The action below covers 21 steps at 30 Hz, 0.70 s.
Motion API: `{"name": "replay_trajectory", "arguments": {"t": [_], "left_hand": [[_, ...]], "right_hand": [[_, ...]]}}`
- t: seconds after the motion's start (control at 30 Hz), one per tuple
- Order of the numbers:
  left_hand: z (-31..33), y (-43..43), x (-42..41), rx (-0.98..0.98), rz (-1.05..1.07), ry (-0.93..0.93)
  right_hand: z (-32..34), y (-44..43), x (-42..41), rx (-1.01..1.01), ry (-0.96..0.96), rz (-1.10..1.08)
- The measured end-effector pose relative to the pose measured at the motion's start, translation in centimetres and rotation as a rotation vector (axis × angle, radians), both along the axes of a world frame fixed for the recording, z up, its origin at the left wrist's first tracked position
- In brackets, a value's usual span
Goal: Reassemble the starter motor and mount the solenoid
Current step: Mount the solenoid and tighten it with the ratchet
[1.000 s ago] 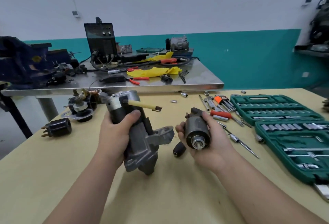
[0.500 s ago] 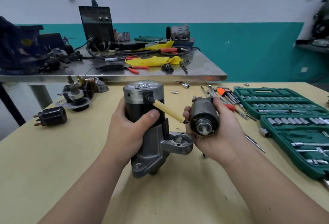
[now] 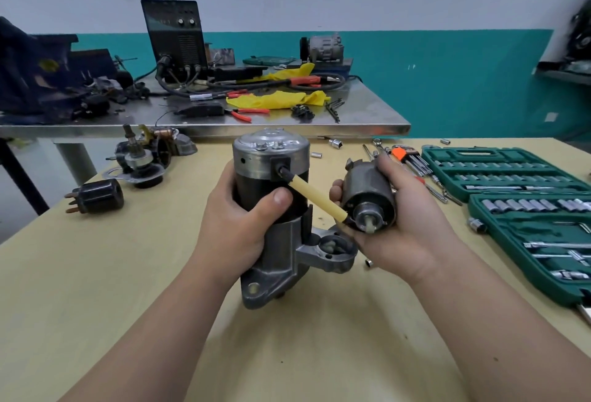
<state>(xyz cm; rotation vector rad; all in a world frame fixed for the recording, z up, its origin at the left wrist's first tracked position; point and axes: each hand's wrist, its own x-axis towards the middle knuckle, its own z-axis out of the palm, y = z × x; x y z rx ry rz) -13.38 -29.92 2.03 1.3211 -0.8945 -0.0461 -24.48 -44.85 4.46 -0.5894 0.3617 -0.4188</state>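
Two hands (image 3: 238, 225) (image 3: 406, 235) hold starter motor (image 3: 271, 177), solenoid (image 3: 369, 197)

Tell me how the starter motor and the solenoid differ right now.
The starter motor is much bulkier than the solenoid. The starter motor stands upright, gripped by the left hand; the solenoid lies tilted in the right hand. Both are metal cylinders.

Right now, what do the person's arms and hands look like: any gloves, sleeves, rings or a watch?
The left hand and right hand are bare: no gloves, rings or watch show. The forearms are bare too, with no sleeve in view down to the frame's edge.
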Motion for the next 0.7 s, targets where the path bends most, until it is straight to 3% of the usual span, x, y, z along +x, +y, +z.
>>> {"name": "replay_trajectory", "arguments": {"t": [0.1, 0.23, 0.4, 0.5, 0.57, 0.7], "left_hand": [[0.2, 0.3, 0.1, 0.017, 0.042, 0.021], [0.5, 0.7, 0.2, 0.041, 0.062, -0.011], [0.2, 1.0, 0.1, 0.041, 0.008, -0.006], [0.2, 1.0, -0.1, 0.064, -0.003, -0.025], [0.4, 1.0, -0.5, 0.068, 0.005, -0.068], [0.2, 1.1, -0.4, 0.072, 0.007, -0.072]], "right_hand": [[-0.2, -0.2, 0.1, 0.055, 0.053, -0.034], [-0.9, -0.2, 0.3, -0.046, 0.07, -0.02], [-0.9, -0.6, 0.0, -0.295, -0.163, 0.028], [-1.0, -0.7, -0.3, -0.376, -0.21, 0.057], [-1.0, -0.3, -0.3, -0.3, -0.214, 0.075], [-0.7, 0.3, -0.1, 0.054, -0.232, 0.036]]}}
